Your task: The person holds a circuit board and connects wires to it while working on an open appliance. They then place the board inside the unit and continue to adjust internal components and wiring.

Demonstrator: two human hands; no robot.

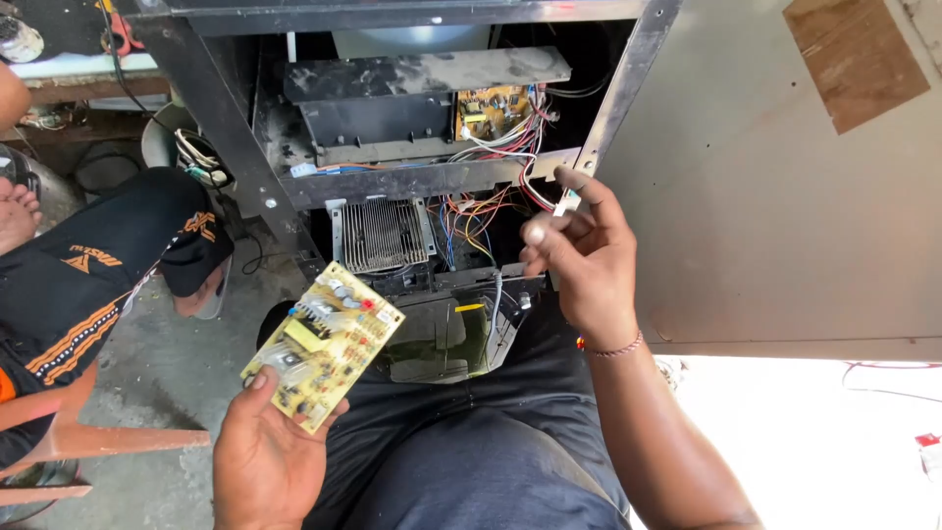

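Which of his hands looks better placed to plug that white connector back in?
Probably the right hand: it already pinches the white connector beside the wiring. The left hand holds the circuit board.

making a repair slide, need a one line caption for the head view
Left hand holds a yellow circuit board while right hand pinches a white wire connector at the opened appliance.

Bare concrete floor under an opened appliance

The grey, stained concrete floor [162, 378] carries the black metal appliance frame [235, 147], which stands on it with its wiring exposed. A black cable [257, 257] trails across the floor beside the frame, and a wooden stool leg [118, 440] rests at lower left.
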